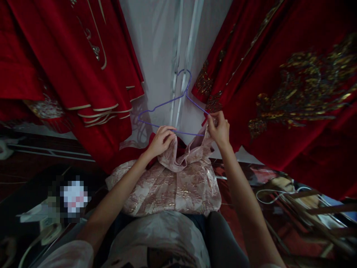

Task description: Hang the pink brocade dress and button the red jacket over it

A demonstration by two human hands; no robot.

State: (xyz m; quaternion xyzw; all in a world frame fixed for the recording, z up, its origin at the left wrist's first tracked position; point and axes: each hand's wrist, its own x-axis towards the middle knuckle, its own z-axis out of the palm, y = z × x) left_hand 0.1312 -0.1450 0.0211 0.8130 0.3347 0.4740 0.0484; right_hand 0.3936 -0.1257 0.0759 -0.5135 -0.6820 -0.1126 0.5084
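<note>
Pink-gold brocade garment [173, 190] at the purple hanger [169, 102]

The garment lies bunched over my lap, its neckline [180, 165] gaping upward just below the hanger's bottom bar; the hanger's hook crosses the pale metal rails [191, 37], though whether it catches on them I cannot tell; red cloth [92, 85] hangs to the left, more red cloth [290, 96] with gold decoration to the right.

Left hand [164, 141]: fingers bent and nearly closed, gripping the garment's upper edge beside the bottom bar; right hand [219, 128]: thumb and fingers pinched tight on the other shoulder, right at the hanger's end; my fingers hide whether the wire sits inside the cloth; the hanger's left end is bare.

Handling notes, my judgement: keep the right pinch firm, so that shoulder cannot slip while the left is worked; spread the neckline rather than drag it, since the brocade looks stiff and could crease; bring the left edge around the bare end without tugging, as the thin wire may flex or swing; check both shoulders sit level before letting go.
</note>
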